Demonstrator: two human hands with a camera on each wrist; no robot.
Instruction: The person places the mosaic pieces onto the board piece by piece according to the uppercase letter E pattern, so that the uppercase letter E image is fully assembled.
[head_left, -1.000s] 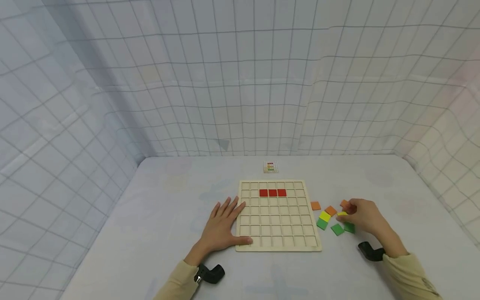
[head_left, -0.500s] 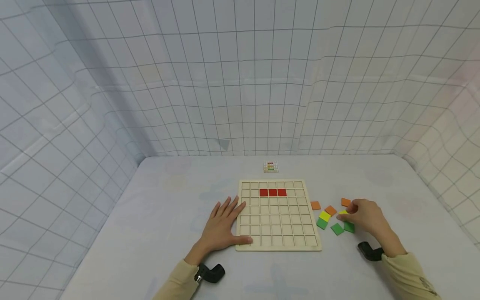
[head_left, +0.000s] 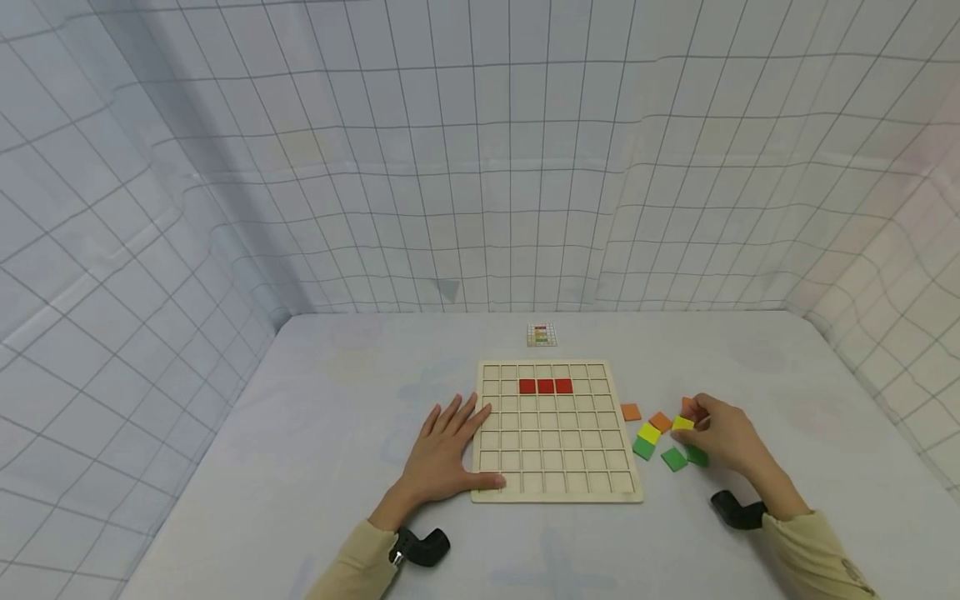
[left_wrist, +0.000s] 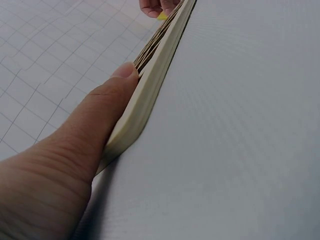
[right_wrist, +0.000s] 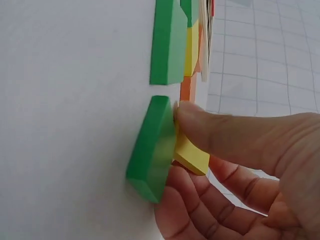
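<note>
A pale wooden grid board (head_left: 555,458) lies on the table with three red tiles (head_left: 545,386) side by side in its second row. My left hand (head_left: 441,467) is spread at the board's left side, its thumb over the near corner and fingertips at the rim. In the left wrist view the thumb (left_wrist: 95,112) lies along the frame. Right of the board, my right hand (head_left: 723,433) pinches a yellow tile (right_wrist: 192,157) between thumb and fingers. Close beside those fingers lies a green tile (right_wrist: 152,145). An orange tile (head_left: 687,403) is partly hidden behind the hand.
Loose tiles lie between the board and my right hand: two orange ones (head_left: 632,412), another yellow tile (head_left: 649,432) and two more green tiles (head_left: 674,458). Beyond the board lies a small card (head_left: 542,334) printed with a coloured grid. A white gridded curtain (head_left: 480,183) surrounds the table.
My right hand has shifted slightly, and the yellow tile now shows more fully between its thumb and fingers. The orange tile behind is more covered. My left hand stays put.
</note>
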